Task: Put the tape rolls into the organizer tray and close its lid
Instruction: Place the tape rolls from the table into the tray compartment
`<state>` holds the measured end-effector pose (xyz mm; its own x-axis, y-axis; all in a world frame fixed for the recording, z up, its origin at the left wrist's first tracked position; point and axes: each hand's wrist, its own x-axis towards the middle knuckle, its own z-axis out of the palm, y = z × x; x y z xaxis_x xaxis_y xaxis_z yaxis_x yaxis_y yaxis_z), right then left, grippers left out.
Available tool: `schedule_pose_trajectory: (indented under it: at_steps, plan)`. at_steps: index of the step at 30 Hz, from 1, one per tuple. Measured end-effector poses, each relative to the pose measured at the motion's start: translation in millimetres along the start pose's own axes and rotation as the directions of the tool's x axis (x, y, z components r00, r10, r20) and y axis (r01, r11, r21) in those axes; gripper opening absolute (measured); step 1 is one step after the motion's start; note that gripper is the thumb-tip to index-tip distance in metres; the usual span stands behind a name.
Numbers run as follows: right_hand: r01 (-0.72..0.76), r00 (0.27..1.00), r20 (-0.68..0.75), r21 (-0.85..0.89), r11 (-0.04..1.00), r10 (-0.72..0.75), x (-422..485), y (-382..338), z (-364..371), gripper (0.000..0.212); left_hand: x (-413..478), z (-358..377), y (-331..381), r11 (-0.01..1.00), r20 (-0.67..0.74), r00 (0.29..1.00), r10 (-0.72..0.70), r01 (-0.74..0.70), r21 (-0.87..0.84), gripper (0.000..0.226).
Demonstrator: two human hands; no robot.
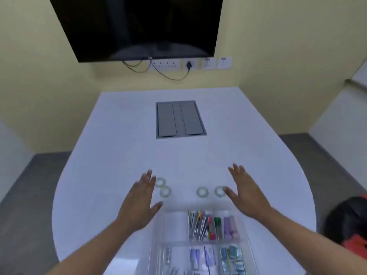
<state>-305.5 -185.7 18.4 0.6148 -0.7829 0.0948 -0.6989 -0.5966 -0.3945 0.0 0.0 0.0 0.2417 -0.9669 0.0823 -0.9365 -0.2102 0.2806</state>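
Several clear tape rolls lie flat on the white table: two close together (160, 182) (165, 191) by my left hand's fingertips, one in the middle (202, 192), and one (219, 191) beside my right thumb. My left hand (139, 203) hovers open, fingers spread, just left of the left pair. Also open is my right hand (246, 192), hovering just right of the rightmost roll. The clear organizer tray (158, 233) sits near me, its far-left compartment bare, others filled with pens, markers and small items. I cannot make out its lid.
A grey cable hatch (179, 119) is set into the white table (111, 155) further out. A black screen (139, 26) hangs on the far wall above sockets. Another person's dark hair and orange clothing (351, 225) show at the right edge.
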Motion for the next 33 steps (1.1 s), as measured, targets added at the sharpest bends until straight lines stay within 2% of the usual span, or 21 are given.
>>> schedule_pose_trajectory:
  at_steps: [5, 9, 11, 14, 18, 22, 27, 33]
  plan:
    - [-0.108, 0.965, 0.239, -0.002, 0.994, 0.106, -84, 12, 54, 0.070, -77, 62, 14, 0.981, 0.211, 0.972, -0.102, 0.134, -0.143, 0.080]
    - [-0.233, 0.914, 0.334, -0.030, 0.972, 0.230, -115, 6, 81, 0.071, -100, 88, 25, 0.966, 0.280, 0.955, -0.102, 0.162, -0.201, 0.078]
    - [-0.313, 0.867, 0.393, -0.046, 0.949, 0.305, -124, 0, 93, 0.070, -111, 98, 29, 0.964, 0.355, 0.932, -0.080, 0.163, -0.210, 0.087]
    - [-0.291, 0.860, 0.395, -0.138, 0.947, 0.322, -129, -2, 102, 0.072, -118, 106, 29, 0.938, 0.460, 0.885, -0.064, 0.211, -0.274, 0.098]
    - [-0.236, 0.876, 0.381, -0.193, 0.952, 0.294, -135, 2, 106, 0.074, -118, 111, 27, 0.954, 0.447, 0.892, -0.068, 0.189, -0.233, 0.095]
    - [-0.180, 0.861, 0.427, -0.249, 0.952, 0.275, -141, 6, 108, 0.079, -118, 111, 27, 0.942, 0.415, 0.907, -0.075, 0.202, -0.270, 0.092]
    - [-0.206, 0.838, 0.452, -0.257, 0.944, 0.306, -140, 4, 106, 0.079, -117, 110, 21, 0.929, 0.376, 0.924, -0.078, 0.204, -0.309, 0.088]
    - [-0.320, 0.846, 0.373, -0.215, 0.923, 0.381, -134, -12, 101, 0.067, -113, 102, -16, 0.887, 0.313, 0.920, -0.236, 0.336, -0.317, 0.083]
